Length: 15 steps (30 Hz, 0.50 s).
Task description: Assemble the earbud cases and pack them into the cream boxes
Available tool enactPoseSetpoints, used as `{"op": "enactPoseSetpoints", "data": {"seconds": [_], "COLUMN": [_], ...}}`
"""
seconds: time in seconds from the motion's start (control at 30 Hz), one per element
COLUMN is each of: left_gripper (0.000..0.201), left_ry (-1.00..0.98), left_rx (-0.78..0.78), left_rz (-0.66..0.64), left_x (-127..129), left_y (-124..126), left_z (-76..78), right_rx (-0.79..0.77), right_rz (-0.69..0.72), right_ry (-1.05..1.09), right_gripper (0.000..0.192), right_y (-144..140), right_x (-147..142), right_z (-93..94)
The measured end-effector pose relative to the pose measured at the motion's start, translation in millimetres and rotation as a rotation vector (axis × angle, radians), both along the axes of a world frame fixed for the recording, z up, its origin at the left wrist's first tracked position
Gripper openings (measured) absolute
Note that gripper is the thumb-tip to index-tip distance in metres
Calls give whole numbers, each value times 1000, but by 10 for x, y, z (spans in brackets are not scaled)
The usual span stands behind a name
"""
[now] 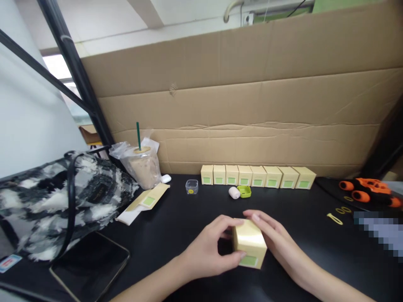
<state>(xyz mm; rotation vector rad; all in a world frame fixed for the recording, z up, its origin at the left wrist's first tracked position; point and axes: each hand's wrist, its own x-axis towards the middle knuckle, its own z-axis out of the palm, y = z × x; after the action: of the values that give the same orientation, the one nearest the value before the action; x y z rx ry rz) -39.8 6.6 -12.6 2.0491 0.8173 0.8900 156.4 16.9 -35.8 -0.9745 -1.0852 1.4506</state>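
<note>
A small pale-yellow cardboard box (251, 235) with a green label sits between my two hands, low over the black table. My left hand (217, 247) is closed around its left side, thumb on the front near the label and fingers at the back. Against the right side lies my right hand (273, 237), its fingers stretched out toward the box's top back edge. The box's underside and any contents are hidden. Farther back, a row of several matching boxes (258, 176) stands along the cardboard wall.
Behind my hands are a white rounded piece (234, 192), a green tray (244, 191) and a clear container (192, 187). A flattened box (151, 199), bagged drink (145, 167), tablet (91, 266) and bag (94, 193) lie left. Orange-black toy (371, 191) and rubber bands (343, 209) lie right.
</note>
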Motion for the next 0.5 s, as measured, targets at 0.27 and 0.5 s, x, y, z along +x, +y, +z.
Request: {"op": "enactPoseSetpoints", "data": {"seconds": [0.27, 0.5], "left_gripper": [48, 32], "left_ry": [-220, -169], "left_rx": [-60, -260], "left_rz": [468, 660], "left_x": [-538, -941], "left_y": [722, 1506], "left_z": [781, 777], "right_rx": [-40, 4], "right_rz": [-75, -35], "right_ry": [148, 101], "right_gripper": [39, 35], "right_y": [174, 180], "right_x": [-6, -48], "right_z": [-201, -228]}}
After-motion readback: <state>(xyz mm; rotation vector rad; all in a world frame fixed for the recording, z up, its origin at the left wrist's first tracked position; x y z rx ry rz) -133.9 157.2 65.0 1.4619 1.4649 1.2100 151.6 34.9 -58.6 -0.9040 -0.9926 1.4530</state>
